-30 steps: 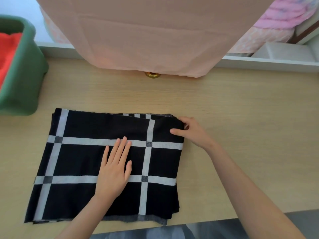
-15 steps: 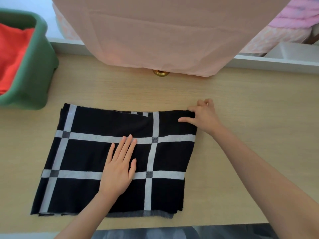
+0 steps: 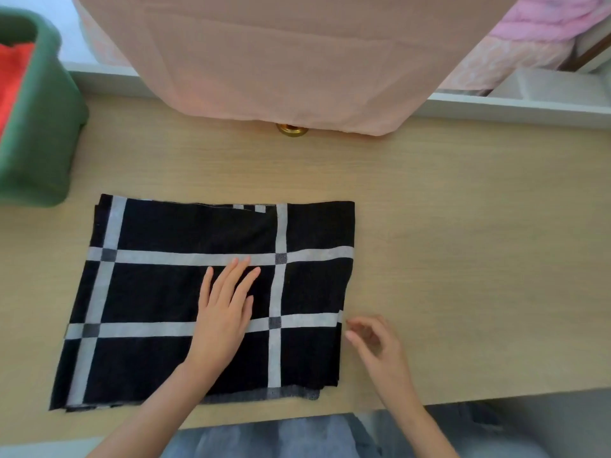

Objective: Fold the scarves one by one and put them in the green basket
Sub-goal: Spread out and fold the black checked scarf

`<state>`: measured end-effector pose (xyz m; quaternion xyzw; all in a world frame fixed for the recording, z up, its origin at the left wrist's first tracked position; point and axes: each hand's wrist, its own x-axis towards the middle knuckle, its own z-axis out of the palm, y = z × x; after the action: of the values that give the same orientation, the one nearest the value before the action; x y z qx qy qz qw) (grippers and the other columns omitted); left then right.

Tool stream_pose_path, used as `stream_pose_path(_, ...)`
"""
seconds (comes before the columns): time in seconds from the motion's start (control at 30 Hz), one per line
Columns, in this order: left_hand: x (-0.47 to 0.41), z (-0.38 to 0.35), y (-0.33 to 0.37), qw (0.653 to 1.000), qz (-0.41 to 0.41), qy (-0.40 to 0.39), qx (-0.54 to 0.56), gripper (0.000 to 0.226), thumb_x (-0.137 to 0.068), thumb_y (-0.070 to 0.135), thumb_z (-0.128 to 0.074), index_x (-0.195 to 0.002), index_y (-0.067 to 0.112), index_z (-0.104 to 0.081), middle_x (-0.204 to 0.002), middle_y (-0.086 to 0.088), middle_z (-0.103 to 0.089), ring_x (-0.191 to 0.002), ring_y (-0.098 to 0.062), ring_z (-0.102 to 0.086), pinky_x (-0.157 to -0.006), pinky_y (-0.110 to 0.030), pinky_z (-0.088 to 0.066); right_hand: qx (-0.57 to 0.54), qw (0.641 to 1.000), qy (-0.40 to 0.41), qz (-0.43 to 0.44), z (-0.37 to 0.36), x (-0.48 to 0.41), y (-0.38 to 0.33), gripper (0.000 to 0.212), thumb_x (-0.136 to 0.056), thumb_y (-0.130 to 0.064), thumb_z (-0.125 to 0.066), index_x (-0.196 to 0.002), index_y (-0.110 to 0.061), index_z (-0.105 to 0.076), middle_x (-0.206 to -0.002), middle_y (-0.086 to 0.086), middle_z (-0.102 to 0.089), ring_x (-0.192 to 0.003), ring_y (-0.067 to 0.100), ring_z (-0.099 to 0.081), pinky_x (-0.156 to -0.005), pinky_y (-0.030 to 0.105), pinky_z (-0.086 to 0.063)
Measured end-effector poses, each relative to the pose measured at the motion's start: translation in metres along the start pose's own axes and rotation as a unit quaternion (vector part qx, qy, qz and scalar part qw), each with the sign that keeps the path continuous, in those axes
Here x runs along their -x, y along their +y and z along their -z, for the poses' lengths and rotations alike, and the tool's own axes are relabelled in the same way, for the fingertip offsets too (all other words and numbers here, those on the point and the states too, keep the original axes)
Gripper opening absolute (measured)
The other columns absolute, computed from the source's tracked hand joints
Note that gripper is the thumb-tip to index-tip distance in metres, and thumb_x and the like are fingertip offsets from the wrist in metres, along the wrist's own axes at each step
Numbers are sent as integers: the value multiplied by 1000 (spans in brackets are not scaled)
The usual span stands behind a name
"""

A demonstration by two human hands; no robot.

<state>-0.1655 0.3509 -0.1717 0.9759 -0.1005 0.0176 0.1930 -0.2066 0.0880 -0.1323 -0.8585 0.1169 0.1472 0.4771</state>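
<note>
The black scarf with the white grid (image 3: 158, 292) lies folded flat on the wooden table (image 3: 463, 226), its near edge close to the table's front. The left hand (image 3: 224, 312) is planted palm-down on the middle of it, fingers straight and close together, tips on a white stripe. The right hand (image 3: 377, 345) hovers just beside the scarf's right edge, fingers loosely curled and gripping nothing; it is blurred, so I cannot tell whether they touch the cloth. The green basket (image 3: 43, 143) sits at the far left, apart from the scarf, with red cloth (image 3: 13, 77) inside. A peach cloth (image 3: 281, 61) hangs over the far side.
</note>
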Motion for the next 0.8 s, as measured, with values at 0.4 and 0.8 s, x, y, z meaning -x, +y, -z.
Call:
stream_pose_path(0.4, -1, 7, 81, 894, 258, -150, 334, 21, -90, 28, -65, -109, 31, -59, -96, 18, -59, -95, -1, -58, -73, -9, -42, 149, 985, 27, 85, -55, 26, 7, 54, -79, -59, -57, -130, -42, -53, -119, -22, -39, -107, 5, -29, -92, 26, -33)
stream_pose_path(0.8, -6, 8, 64, 863, 281, -170, 383, 21, -89, 24, -66, -108, 30, -60, -99, 5, -63, -90, -10, -63, -83, -26, -54, 258, 947, 69, 177, -64, 33, 14, 48, -74, -28, -56, -122, -25, -58, -119, -7, -53, -109, 13, -44, -95, 27, -33)
